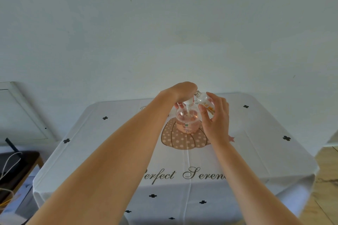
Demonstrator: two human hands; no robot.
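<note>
While L hand (pixel 183 89) grips pump bottle (pixel 187 122) w/ pink liquid, R hand (pixel 216 117) holds small clear bottle (pixel 204 101), tilted.

Soft even daylight, faint shadows, wide-angle edge distortion.

Two arms reached into a head-worn, wide-angle view, bare along every stretch that showed, from the lower edge of the frame to the fingertips. The left forearm (pixel 117 153) looked broad and long through the lens, tapering to a narrow wrist and the rounded back of the left hand (pixel 184 90). The right forearm (pixel 245 175) appeared slimmer and ended in the right hand (pixel 217 117), whose slender fingers (pixel 218 101) and thumb showed plainly. Both wrists were uncovered. The fingernails were too small to make out, and everything above the forearms lay outside the frame.
</note>
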